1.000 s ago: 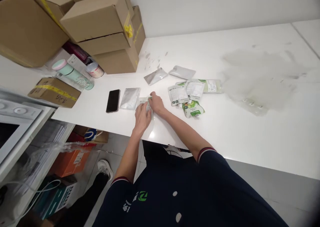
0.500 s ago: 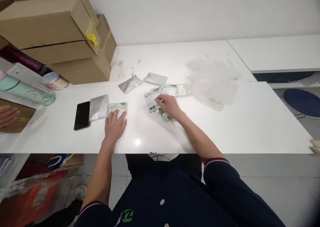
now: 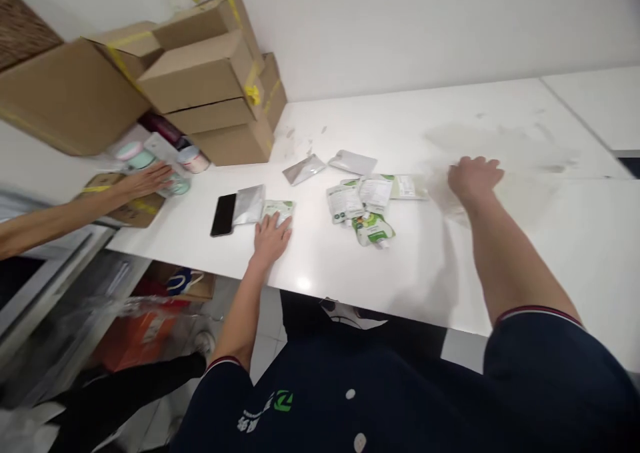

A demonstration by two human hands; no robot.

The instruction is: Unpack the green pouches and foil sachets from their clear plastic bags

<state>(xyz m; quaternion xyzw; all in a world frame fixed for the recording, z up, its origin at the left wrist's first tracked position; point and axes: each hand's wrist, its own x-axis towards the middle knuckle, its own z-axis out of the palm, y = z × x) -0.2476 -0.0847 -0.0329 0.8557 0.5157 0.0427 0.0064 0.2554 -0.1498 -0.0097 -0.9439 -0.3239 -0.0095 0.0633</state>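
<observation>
My left hand (image 3: 271,241) lies with its fingers spread over a small white-and-green pouch (image 3: 279,208). Beside that pouch are a plain silver packet (image 3: 249,204) and a black phone (image 3: 223,214). Out to the right, my right hand (image 3: 476,178) is on the left side of a clear plastic bag (image 3: 525,203), its fingers curled down, their tips hidden. Between my hands is a loose pile of white-and-green pouches (image 3: 345,202), one of them a spouted pouch (image 3: 373,230). Behind the pile lie two more silver packets, one creased (image 3: 304,170) and one smoother (image 3: 353,161).
Cardboard boxes (image 3: 193,73) are stacked at the back left against the wall. A co-worker's hand (image 3: 150,178) reaches in from the left among a mint-coloured bottle (image 3: 177,185) and a tub (image 3: 194,160). An orange bag (image 3: 137,340) sits below the white table (image 3: 320,266).
My right hand has left the pouch pile and moved right to the clear plastic bag. My left hand stays on its pouch. The view has turned left, and the co-worker's arm reaches further in.
</observation>
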